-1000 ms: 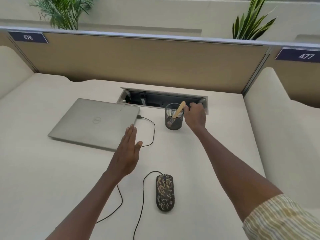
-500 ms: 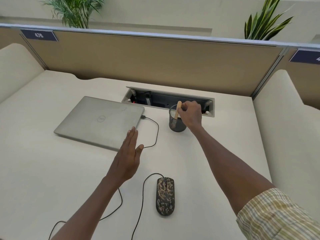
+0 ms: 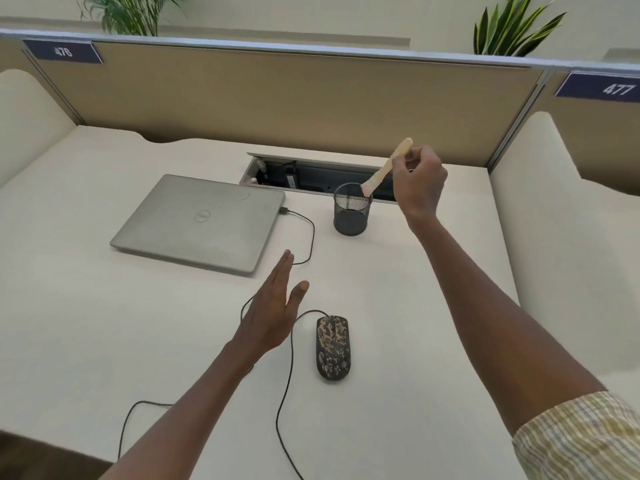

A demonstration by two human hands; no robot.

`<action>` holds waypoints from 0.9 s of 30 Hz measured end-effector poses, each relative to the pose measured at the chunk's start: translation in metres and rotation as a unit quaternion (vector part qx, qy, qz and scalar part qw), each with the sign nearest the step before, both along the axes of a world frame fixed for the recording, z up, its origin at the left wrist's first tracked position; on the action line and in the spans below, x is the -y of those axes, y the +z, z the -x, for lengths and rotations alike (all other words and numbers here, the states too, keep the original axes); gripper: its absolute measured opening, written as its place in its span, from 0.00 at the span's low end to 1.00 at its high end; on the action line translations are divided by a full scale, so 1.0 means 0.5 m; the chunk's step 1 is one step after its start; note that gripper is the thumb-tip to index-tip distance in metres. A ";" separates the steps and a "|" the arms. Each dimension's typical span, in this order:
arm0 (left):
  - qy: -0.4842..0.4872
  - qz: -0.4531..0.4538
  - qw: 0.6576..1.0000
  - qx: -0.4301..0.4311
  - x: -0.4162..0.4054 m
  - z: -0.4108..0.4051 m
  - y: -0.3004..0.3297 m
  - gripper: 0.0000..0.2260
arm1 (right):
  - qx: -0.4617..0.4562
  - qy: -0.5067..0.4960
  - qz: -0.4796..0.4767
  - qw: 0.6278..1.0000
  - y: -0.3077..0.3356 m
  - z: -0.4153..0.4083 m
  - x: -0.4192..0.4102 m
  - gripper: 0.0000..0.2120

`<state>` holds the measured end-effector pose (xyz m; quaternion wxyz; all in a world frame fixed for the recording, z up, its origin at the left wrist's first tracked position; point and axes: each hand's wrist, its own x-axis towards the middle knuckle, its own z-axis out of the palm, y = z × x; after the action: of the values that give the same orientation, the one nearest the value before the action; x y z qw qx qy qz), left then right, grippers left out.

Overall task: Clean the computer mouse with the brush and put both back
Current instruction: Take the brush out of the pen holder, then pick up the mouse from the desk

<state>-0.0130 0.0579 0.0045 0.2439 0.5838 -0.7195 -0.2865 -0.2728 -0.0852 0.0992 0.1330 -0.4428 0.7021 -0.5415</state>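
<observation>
The right hand (image 3: 417,188) is raised above the desk (image 3: 86,323), just to the right of the black mesh cup (image 3: 351,211). Its fingers (image 3: 403,164) are curled around the wooden handle of the brush (image 3: 384,169) and pinch it near the middle. The brush is tilted — the handle end points up and to the right, the lower end is at the rim of the cup. The bristles are hard to see there; I cannot tell if they are inside the cup or just above it.

The left hand (image 3: 273,306) is over the desk, between the laptop (image 3: 197,221) and the mouse (image 3: 332,346). Its fingers are straight and close together, the thumb is apart, and it holds nothing. From this view I cannot tell if it touches the desk.

The mouse has a brown and black camouflage pattern. It lies flat on the desk in front of the person, just beside the left hand and not touched by any hand. Its black cable (image 3: 287,368) makes a loop from its front end, passes under the left hand and also runs toward the near edge of the desk.

The laptop is grey and closed, at the left of the cup, with a cable plugged into its right side. Behind the cup there is an open cable tray (image 3: 294,171) in the desk, and behind that a brown partition (image 3: 277,98).
</observation>
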 end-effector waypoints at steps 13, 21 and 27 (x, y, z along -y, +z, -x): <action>0.171 -0.062 0.974 -0.136 -0.285 0.131 -0.069 0.42 | 0.108 -0.088 -0.022 0.990 -0.048 -0.001 -0.256 0.05; 0.262 -0.099 0.956 -0.088 -0.298 0.183 -0.096 0.45 | 0.102 -0.079 -0.043 0.991 -0.086 -0.015 -0.335 0.05; 0.280 -0.074 0.952 -0.100 -0.284 0.202 -0.116 0.42 | 0.121 -0.061 -0.039 0.990 -0.110 -0.021 -0.360 0.04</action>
<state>-0.1142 0.1998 -0.0535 0.3407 0.7465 -0.4762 -0.3159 -0.2623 0.0946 0.0442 0.2012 -0.3245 0.7272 -0.5704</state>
